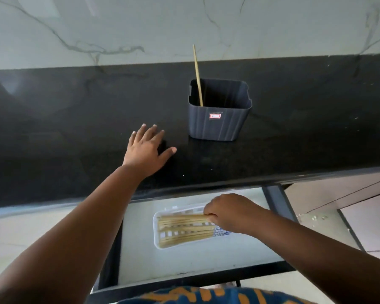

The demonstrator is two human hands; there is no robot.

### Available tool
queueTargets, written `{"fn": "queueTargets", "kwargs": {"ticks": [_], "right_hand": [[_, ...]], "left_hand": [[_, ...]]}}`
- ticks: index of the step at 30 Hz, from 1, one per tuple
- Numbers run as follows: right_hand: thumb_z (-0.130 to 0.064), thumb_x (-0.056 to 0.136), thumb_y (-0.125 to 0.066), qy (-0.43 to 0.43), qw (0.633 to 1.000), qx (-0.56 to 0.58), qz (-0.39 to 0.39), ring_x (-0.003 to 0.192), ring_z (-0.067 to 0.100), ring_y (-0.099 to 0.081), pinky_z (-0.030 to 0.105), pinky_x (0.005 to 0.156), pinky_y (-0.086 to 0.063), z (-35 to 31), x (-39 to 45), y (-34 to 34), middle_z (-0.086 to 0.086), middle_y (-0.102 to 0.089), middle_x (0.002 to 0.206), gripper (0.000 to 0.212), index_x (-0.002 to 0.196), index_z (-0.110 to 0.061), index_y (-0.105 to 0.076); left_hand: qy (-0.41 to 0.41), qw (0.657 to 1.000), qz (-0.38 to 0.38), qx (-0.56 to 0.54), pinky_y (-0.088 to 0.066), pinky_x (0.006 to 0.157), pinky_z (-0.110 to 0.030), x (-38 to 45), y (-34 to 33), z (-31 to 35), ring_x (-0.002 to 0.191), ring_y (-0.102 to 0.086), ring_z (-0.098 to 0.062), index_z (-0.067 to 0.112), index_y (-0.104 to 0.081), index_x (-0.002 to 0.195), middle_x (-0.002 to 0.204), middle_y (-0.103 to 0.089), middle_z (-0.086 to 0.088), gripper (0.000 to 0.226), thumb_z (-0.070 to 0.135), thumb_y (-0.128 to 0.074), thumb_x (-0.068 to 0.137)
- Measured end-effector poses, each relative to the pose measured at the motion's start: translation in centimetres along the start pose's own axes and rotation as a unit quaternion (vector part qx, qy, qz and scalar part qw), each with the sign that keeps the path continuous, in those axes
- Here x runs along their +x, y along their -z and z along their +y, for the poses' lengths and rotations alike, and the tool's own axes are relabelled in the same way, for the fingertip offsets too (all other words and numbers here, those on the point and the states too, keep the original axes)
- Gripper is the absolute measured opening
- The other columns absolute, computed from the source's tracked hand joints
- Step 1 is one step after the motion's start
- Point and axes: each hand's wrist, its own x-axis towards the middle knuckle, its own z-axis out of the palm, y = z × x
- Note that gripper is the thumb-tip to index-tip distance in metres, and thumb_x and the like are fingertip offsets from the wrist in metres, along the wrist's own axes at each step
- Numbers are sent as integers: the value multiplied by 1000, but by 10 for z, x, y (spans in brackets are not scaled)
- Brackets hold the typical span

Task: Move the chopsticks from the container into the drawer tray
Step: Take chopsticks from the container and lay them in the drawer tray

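Observation:
A dark grey ribbed container (219, 121) stands on the black counter with one bamboo chopstick (197, 73) leaning upright inside it. Below, in the open drawer, a white slotted tray (160, 243) holds several bamboo chopsticks (182, 229) lying lengthwise. My right hand (230, 212) is over the tray's right end, fingers pinched on the end of a chopstick at the top of the pile. My left hand (146, 150) rests flat and spread on the counter, left of the container, holding nothing.
The black counter (75, 128) runs across the view with a white marble wall (119, 29) behind. The drawer (206, 260) has a pale floor and dark rims. A cabinet front (349, 194) is to the right.

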Motion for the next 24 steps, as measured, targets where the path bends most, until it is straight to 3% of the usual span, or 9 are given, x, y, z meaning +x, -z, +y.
{"fn": "queueTargets", "kwargs": {"ticks": [2,5,7,9,10,12,15,19,24], "right_hand": [[-9,90,-46,-15,999,-39,-32,72,25,-54,34,63,-44,5,11,-19,5,-56,78,17,76,-15,-53],[-6,90,-49,-54,994,-64,-66,81,25,-54,32,75,-50,7,32,-40,3,-64,95,20,89,-23,-59],[-3,84,-53,-79,986,-107,-99,83,24,-54,36,76,-53,6,46,-51,-5,-65,100,31,94,-31,-59],[2,78,-54,-83,982,-137,-100,73,20,-49,32,59,-52,2,55,-59,-9,-65,96,38,93,-33,-62],[4,76,-54,-60,984,-148,-83,64,18,-46,25,48,-43,1,59,-62,-8,-64,91,40,92,-31,-65],[8,70,-52,-4,984,-164,-68,52,16,-41,19,41,-22,-1,62,-65,-6,-57,74,37,86,-22,-67],[10,68,-52,28,984,-161,-72,58,22,-48,23,42,-22,1,65,-68,-3,-40,60,27,76,-14,-62],[12,68,-45,28,986,-143,-85,61,23,-43,26,44,-23,1,69,-70,0,-37,62,25,73,-11,-53],[10,77,-46,-12,988,-120,-93,70,24,-52,27,51,-35,4,74,-76,5,-59,83,33,96,-7,-68]], "left_hand": [[11,999,-32,28,7,118,-47,0,-14,-2,149,10,-25,21,-14,154,164,-2,-6,87,75,-22,87],[14,998,-42,36,12,117,-47,0,-23,-4,148,16,-22,21,-4,155,163,5,-4,95,81,-8,82],[21,998,-43,30,9,118,-46,3,-24,-5,148,12,-21,22,-5,155,164,2,-3,97,83,-8,80],[28,998,-39,27,6,119,-45,4,-24,-6,149,9,-20,22,-6,155,164,0,-3,98,84,-9,79],[30,999,-35,26,6,119,-44,4,-24,-6,149,8,-20,23,-7,155,164,0,-2,98,84,-9,79],[29,999,-32,23,5,119,-44,5,-24,-5,149,8,-20,23,-7,155,164,-1,-2,97,84,-10,79],[29,999,-28,19,5,119,-44,5,-24,-6,149,7,-19,24,-8,155,164,-2,-1,97,84,-10,79],[30,999,-21,20,5,119,-44,5,-24,-5,149,6,-19,24,-10,155,164,-3,-1,96,84,-12,80],[30,999,-26,22,5,119,-44,5,-23,-5,149,7,-19,24,-9,155,164,-2,-1,94,83,-13,81]]}}
